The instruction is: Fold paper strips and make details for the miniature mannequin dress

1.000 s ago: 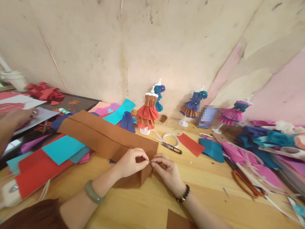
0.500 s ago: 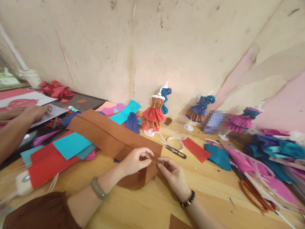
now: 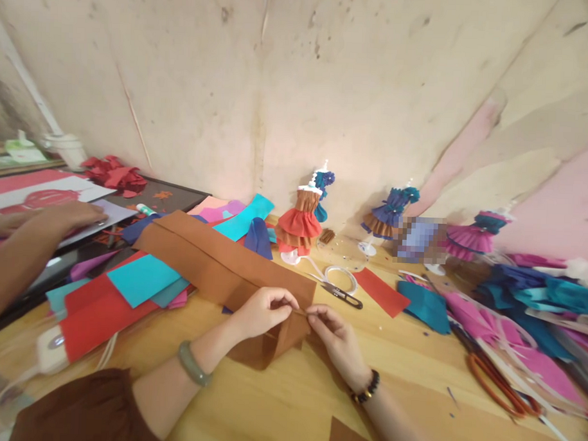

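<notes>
A long brown paper sheet (image 3: 210, 259) lies across the wooden table (image 3: 414, 366), folded lengthwise. My left hand (image 3: 262, 312) pinches its near folded edge with thumb and fingers closed. My right hand (image 3: 333, 334) pinches the same edge just to the right, fingers closed on the paper. The near end of the sheet hangs folded under my hands. I wear a green bangle on the left wrist and a dark bead bracelet on the right.
Small thread snips (image 3: 342, 296) and a white tape roll (image 3: 340, 277) lie behind my hands. Paper-dress figurines (image 3: 301, 224) stand by the wall. Orange-handled scissors (image 3: 495, 382) lie at right among coloured paper. Another person's hand (image 3: 57, 219) rests on sheets at left.
My hands keep pinching the brown paper's fold, with the fingers shifting slightly along the edge. The other person's hand at left slid a little over the sheets. The view drifted slightly.
</notes>
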Motion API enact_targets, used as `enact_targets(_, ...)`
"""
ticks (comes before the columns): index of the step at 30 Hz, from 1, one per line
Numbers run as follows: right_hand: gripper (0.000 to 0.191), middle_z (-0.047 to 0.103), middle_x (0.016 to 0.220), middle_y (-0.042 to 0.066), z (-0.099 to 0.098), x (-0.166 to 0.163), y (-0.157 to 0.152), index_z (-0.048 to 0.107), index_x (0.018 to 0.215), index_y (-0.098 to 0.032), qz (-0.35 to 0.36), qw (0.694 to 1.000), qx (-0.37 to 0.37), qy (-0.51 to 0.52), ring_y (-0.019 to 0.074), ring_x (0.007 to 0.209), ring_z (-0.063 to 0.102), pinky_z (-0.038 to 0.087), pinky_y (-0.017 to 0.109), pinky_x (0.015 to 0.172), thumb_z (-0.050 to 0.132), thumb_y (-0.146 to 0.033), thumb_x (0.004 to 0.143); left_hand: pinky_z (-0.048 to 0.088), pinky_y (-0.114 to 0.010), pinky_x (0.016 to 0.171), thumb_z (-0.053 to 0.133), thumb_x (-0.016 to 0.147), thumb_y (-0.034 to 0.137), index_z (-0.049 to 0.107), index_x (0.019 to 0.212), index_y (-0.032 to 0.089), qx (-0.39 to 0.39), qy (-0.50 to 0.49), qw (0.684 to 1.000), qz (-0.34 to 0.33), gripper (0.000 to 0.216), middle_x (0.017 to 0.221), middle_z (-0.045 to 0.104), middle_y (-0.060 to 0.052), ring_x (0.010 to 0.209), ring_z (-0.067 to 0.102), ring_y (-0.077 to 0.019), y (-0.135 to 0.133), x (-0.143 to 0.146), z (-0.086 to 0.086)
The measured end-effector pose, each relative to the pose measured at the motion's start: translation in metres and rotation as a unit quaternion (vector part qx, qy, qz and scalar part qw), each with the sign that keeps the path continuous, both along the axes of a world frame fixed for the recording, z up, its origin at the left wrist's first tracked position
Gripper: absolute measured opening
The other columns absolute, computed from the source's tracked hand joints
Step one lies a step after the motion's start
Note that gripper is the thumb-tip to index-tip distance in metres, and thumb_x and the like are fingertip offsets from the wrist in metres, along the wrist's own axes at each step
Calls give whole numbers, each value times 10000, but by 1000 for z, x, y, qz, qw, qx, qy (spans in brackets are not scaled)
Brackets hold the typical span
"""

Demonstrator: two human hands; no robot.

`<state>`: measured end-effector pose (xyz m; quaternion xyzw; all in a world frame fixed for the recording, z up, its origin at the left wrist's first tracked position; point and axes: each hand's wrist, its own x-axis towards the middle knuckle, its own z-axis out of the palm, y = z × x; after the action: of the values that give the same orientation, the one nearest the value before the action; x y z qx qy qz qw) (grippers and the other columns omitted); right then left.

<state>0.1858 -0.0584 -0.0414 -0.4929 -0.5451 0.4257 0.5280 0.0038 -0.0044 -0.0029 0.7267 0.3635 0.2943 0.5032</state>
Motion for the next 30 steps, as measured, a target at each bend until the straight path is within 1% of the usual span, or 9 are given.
enact_targets(4,242,644,770,32,0,0,0,668,818,-187,1,1000,-4,-10,162,703,562,462,267,655,631,-417,755,359,-212,562,505,753,184,645,835,129,2,-9,1000,-2,171,649,560,3,584,477,-99,1,-1,0)
enact_targets(8,257,656,816,47,1,-1,0,659,855,-180,-8,1000,3,-9,178,743,574,474,283,678,663,-402,726,390,-217,593,580,717,212,639,815,123,-18,-22,1000,0,145,663,576,-3,613,509,-104,1,0,1)
enact_targets(11,275,646,763,34,0,-2,1,653,863,-179,-21,1000,8,-14,170,688,563,475,281,636,681,-402,704,400,-215,594,616,680,197,642,815,125,-25,-26,999,8,156,658,574,6,613,516,-101,2,1,-2)
enact_targets(16,294,626,704,22,-2,-3,2,655,864,-173,-39,999,17,-22,157,623,540,474,280,597,689,-409,691,418,-218,602,628,674,204,662,832,131,-14,-15,1000,21,177,667,590,5,625,533,-105,5,1,-8)
enact_targets(19,280,630,717,25,-3,-3,2,660,877,-171,-43,998,19,-31,162,644,550,478,288,623,680,-392,706,433,-233,634,628,682,216,670,842,126,-10,-9,999,32,188,710,628,-19,667,562,-123,7,1,-9)
enact_targets(24,258,673,814,51,-4,-2,1,666,900,-174,-37,999,12,-35,189,731,596,497,314,686,658,-373,736,453,-251,653,637,682,237,680,842,116,-14,4,999,40,205,751,668,-53,696,594,-148,7,1,-8)
enact_targets(27,261,698,849,61,-3,-2,1,675,884,-178,-45,999,9,-22,205,780,622,508,336,734,665,-387,727,459,-253,649,647,686,270,683,830,117,-9,11,999,42,213,746,677,-58,691,602,-153,8,-1,-6)
enact_targets(30,280,710,874,71,-1,-2,1,681,869,-182,-48,999,5,-12,221,808,636,518,352,747,664,-419,721,460,-250,643,644,701,301,679,808,120,-8,13,999,39,213,748,682,-63,686,605,-152,10,-3,-6)
